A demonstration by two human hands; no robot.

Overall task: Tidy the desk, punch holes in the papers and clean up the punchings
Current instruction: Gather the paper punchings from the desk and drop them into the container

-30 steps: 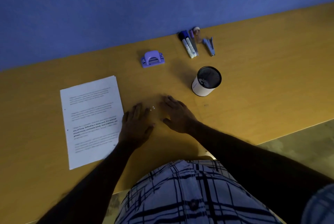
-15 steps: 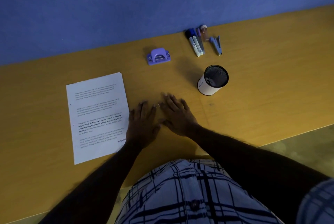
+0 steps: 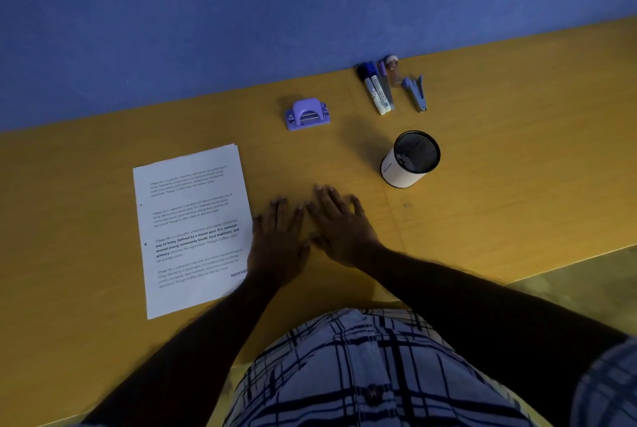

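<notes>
Pressing flat on desk (image 3: 517, 185) with left hand (image 3: 279, 244) and right hand (image 3: 341, 230), fingers straight, gripping nothing. Forearms across front edge. Touching left hand: papers (image 3: 193, 230). By wall: punch (image 3: 306, 114). Right: mesh cup (image 3: 410, 159), contents unclear.

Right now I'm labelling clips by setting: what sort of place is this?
Likely an office or study desk: printed white paper sheets, a purple plastic hole punch and a white pen cup on a yellow wooden desktop.

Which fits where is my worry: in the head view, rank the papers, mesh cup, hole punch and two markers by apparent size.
1. papers
2. mesh cup
3. hole punch and two markers: too close to rank; the markers lie farther back.
</notes>
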